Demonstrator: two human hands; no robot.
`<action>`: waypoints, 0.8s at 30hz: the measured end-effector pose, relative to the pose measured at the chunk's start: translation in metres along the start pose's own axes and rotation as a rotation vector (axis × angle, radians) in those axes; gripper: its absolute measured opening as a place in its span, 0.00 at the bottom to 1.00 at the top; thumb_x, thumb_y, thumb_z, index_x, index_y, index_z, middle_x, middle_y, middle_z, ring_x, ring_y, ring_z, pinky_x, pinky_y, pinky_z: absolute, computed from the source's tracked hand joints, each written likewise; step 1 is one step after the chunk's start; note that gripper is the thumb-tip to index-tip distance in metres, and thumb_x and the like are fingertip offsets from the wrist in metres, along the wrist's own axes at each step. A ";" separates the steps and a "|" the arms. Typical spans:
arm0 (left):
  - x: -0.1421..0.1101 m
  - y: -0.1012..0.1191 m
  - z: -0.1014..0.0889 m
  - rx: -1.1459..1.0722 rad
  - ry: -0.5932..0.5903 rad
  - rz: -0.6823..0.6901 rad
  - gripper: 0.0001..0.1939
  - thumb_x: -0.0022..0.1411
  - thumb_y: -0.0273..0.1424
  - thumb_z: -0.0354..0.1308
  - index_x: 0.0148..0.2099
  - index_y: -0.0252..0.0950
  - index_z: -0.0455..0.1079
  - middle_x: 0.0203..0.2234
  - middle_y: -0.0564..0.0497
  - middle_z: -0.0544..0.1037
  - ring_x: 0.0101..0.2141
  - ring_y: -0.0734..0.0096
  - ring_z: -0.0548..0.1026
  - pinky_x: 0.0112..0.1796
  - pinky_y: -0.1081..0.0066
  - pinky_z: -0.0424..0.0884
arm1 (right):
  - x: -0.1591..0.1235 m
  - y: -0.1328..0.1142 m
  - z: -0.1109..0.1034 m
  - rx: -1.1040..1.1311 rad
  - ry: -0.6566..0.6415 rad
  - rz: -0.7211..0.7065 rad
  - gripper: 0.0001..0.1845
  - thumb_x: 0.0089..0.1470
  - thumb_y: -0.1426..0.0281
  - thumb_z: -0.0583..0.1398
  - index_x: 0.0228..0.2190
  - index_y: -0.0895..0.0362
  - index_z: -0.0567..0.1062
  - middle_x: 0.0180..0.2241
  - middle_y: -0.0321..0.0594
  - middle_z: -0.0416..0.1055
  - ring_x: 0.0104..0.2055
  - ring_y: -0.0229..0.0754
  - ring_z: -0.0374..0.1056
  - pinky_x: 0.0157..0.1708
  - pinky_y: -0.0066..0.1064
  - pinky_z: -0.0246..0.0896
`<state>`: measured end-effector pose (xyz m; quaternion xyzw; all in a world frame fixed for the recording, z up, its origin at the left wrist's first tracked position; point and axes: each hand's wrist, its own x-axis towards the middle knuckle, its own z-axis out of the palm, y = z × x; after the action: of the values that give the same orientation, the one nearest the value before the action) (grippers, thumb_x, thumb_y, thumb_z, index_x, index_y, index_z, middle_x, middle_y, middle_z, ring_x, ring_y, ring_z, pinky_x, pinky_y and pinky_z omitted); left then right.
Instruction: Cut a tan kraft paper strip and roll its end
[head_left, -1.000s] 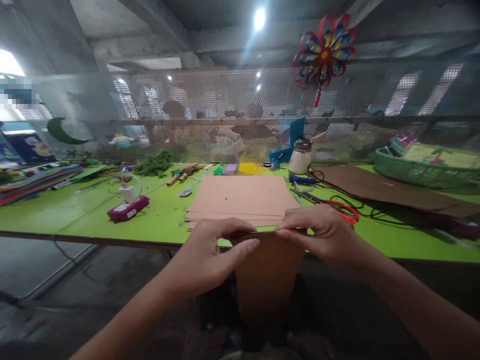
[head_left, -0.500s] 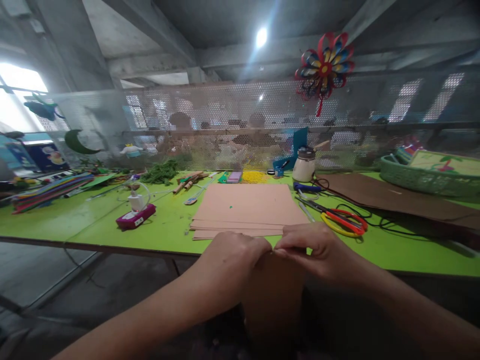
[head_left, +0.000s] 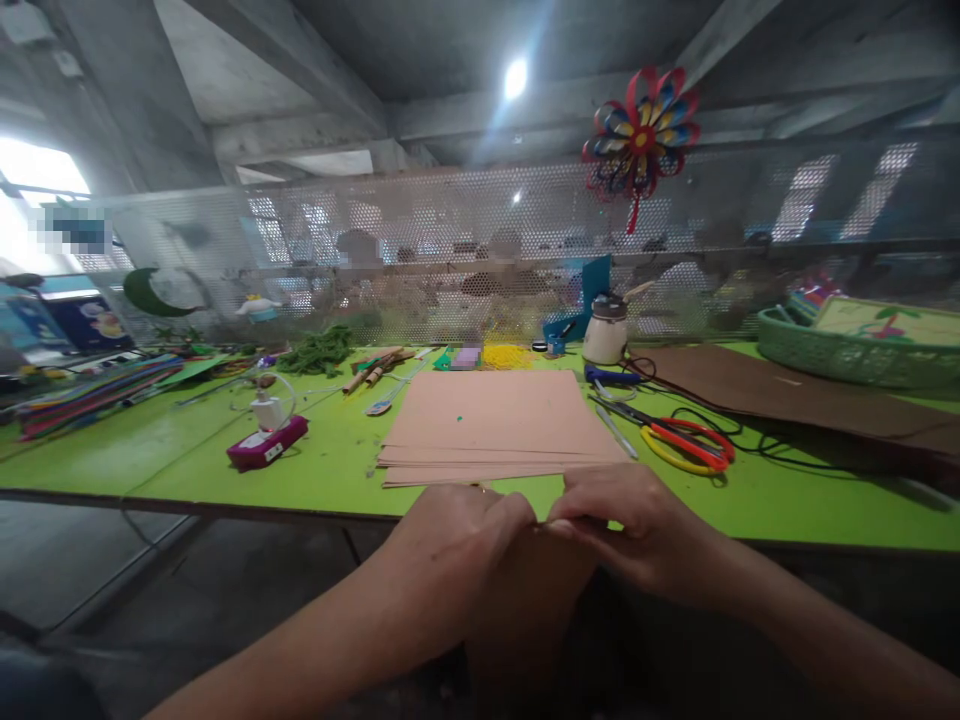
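Tips nearly meeting, the fingers of my right hand point(head_left: 637, 525) and left hand point(head_left: 461, 550) pinch the top edge of a brown sheet point(head_left: 525, 610), which hangs at the near side of a green table point(head_left: 337, 455). Over the head camera I see stacked tan sheets point(head_left: 495, 415) just beyond, between a purple power strip point(head_left: 268, 444) and red-and-yellow scissor handles point(head_left: 686, 446).

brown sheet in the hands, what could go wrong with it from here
The sheet is pinched at its top edge by the left hand and right hand, so a hard pull might crease or tear it.

The right hand is close to the loose paper stack, and a bump could skew it.

The scissors lie beside the black cord; picking them up might snag it.
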<state>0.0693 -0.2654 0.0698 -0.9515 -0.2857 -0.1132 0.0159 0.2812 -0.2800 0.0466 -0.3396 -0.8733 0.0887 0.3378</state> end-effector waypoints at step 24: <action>-0.026 -0.017 -0.015 -0.083 -0.033 -0.062 0.09 0.63 0.27 0.46 0.33 0.37 0.65 0.25 0.54 0.70 0.28 0.73 0.66 0.28 0.75 0.54 | -0.015 -0.011 -0.018 -0.058 -0.140 0.130 0.12 0.60 0.67 0.50 0.28 0.58 0.68 0.24 0.37 0.67 0.26 0.35 0.60 0.26 0.26 0.50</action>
<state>0.0361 -0.2665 0.0784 -0.9438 -0.3102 -0.1097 -0.0318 0.2950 -0.2997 0.0564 -0.3981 -0.8732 0.1085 0.2593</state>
